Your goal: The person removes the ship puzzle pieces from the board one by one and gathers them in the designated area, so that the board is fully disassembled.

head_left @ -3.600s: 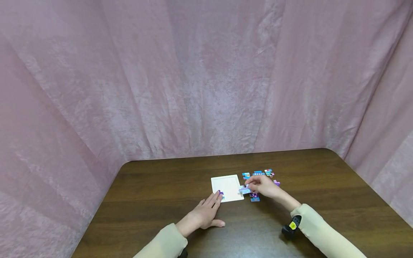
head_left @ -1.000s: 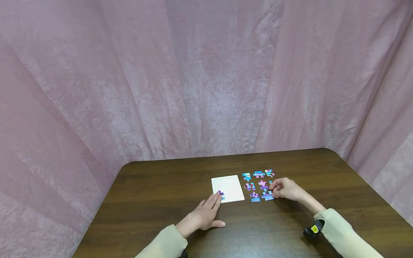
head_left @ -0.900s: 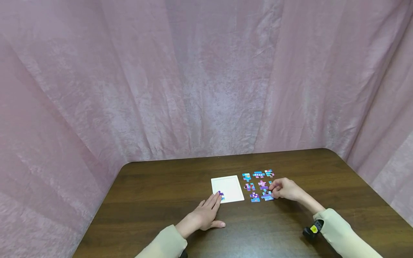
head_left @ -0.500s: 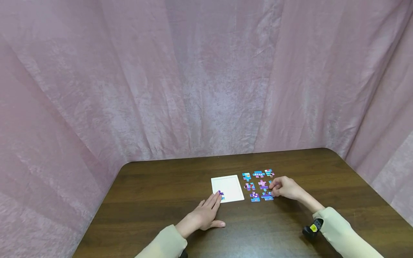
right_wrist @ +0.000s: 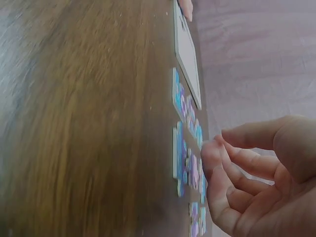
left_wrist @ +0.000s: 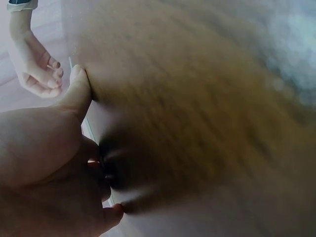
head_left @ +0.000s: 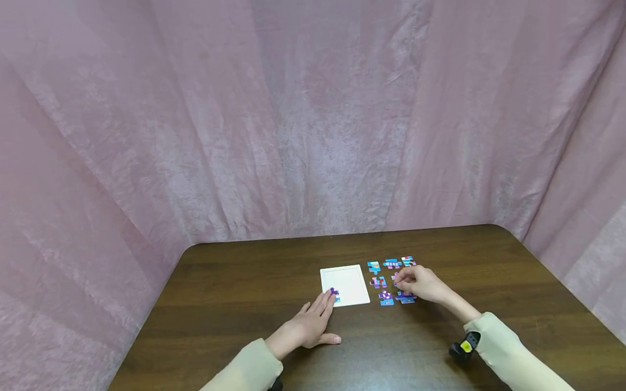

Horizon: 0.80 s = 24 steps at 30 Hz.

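Observation:
A white square puzzle tray (head_left: 349, 279) lies on the table, with a purple and blue puzzle piece (head_left: 335, 291) in its near left corner. My left hand (head_left: 312, 324) lies palm down with straight fingers, its fingertips on that corner and partly covering the piece. My right hand (head_left: 421, 283) is over the loose pieces, fingers bent and thumb near the index finger. Under its fingertips a pink puzzle piece (head_left: 394, 277) is partly hidden. In the right wrist view, nothing shows between the fingers of the right hand (right_wrist: 261, 168), which are close above the pieces.
Several colourful puzzle pieces lie in rows right of the tray, among them a blue one (head_left: 392, 264) at the back and a purple-spotted one (head_left: 386, 298) in front. The brown wooden table (head_left: 244, 282) ends at a pink curtain (head_left: 313, 119).
Earliest, my right hand held a light blue puzzle piece at the tray's right edge. It then moved right, beyond the loose pieces, and has now shifted left over the pink one. My left hand stayed still.

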Available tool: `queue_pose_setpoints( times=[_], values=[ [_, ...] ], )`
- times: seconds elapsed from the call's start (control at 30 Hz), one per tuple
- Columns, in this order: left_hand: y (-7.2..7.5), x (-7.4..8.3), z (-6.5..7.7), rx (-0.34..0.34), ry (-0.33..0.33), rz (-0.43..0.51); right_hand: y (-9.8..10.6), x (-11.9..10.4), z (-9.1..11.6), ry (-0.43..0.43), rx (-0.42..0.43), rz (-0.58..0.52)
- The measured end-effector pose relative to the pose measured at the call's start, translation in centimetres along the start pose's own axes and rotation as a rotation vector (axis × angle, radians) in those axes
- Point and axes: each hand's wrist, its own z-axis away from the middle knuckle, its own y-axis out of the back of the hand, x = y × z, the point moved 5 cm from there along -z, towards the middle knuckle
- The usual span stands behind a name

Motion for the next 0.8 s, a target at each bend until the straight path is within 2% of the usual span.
queue_pose_setpoints(
  times=[0.33,0.6,0.8],
  values=[
    [0.0,0.1,0.1,-0.008,0.009,-0.018,-2.3,-1.6,-1.7,0.053,-0.067,-0.061],
    [0.0,0.0,0.0,0.013,0.097,-0.025,-4.4,-3.3,-3.0,0.099,-0.123,-0.094],
    [0.1,0.1,0.0,0.028,0.122,-0.046,-5.9,-4.7,-3.9,0.118,-0.159,-0.100]
  ],
)
